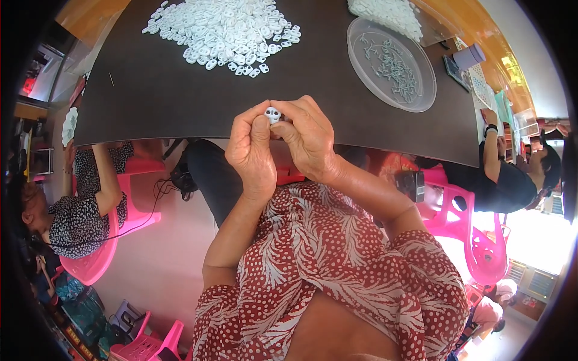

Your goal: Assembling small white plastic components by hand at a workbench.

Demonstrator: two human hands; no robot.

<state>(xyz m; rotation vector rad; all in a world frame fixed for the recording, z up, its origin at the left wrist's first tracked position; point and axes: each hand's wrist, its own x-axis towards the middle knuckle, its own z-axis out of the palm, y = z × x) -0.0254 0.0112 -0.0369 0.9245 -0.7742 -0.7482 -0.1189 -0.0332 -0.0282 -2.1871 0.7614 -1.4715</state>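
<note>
Head view: left hand (253, 150) and right hand (310, 135) pinch one small white plastic piece (273, 114) at the near edge of the dark surface (174, 102); the far-edge heap of holed white pieces (226, 33) seems undone.

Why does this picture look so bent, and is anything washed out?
Head view: the fisheye lens bows the near edge of the dark table and leaves black corners; head view, right: glare washes out a bright patch; head view, centre: the left hand, right hand and small white piece look fairly sharp.
</note>
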